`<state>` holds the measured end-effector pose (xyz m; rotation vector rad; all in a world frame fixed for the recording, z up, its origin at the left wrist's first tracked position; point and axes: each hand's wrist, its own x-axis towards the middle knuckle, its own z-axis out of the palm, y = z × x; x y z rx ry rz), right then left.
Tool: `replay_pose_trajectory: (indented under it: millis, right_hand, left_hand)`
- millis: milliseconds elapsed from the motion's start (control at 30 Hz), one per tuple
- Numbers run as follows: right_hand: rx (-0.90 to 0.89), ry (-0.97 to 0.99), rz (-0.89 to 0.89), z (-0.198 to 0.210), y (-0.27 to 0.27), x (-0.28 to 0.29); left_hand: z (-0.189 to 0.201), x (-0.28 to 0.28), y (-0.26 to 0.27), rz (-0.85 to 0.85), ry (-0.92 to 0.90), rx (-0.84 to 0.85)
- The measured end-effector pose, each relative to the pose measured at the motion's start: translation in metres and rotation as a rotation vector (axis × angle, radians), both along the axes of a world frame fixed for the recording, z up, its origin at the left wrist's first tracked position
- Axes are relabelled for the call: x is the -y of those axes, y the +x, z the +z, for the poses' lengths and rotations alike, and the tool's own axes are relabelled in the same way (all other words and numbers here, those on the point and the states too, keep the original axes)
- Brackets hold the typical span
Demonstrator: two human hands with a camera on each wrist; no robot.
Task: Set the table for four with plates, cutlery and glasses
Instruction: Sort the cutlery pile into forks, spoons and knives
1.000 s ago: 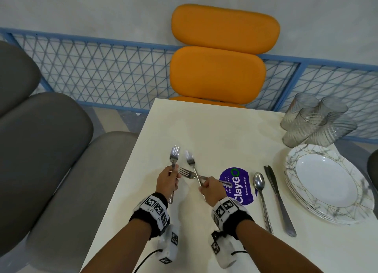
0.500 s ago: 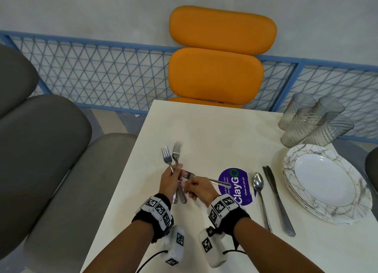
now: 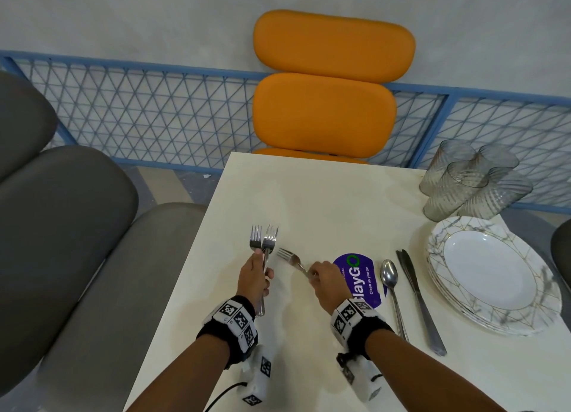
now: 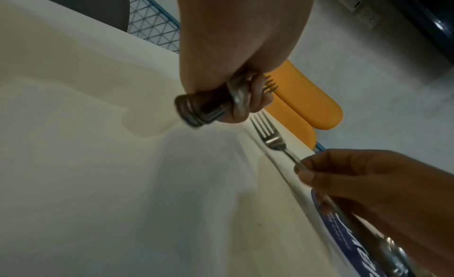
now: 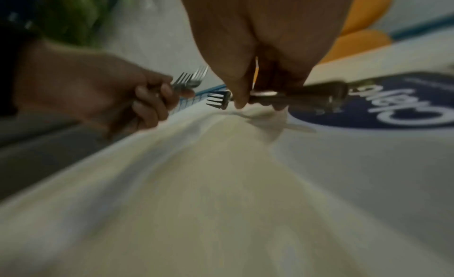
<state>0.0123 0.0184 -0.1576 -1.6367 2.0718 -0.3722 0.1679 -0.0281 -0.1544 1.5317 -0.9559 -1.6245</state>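
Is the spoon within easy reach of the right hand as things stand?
Probably not yet: the spoon lies unobstructed just right of the right hand, but that hand is pinching a fork.

Your head camera looks down and forward over the desk (image 3: pixel 309 201) from above. Each wrist camera sits low and very close, looking along its own hand across the desk. All three views share both hands and the forks.
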Motion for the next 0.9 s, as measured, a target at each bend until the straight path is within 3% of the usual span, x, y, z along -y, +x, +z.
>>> replay_pose_trajectory:
  millis: [100, 233, 600, 900]
  right_hand:
    - [0.347, -0.123, -0.262, 0.009, 0.010, 0.003]
    - [0.601, -0.153, -0.317, 0.022, 0.034, 0.010]
    - [0.389, -0.066, -0.349, 0.023, 0.053, 0.009]
    - [0.555, -0.065, -0.317, 0.042, 0.021, 0.001]
  left_hand:
    - [0.001, -0.001, -0.002, -0.016, -0.012, 0.000]
    - [-0.001, -0.004, -0.011, -0.038, -0.043, -0.045]
    - [0.009, -0.022, -0.036, -0.130, -0.019, -0.173]
    - [0.023, -0.027, -0.043, -0.202, 0.015, -0.282]
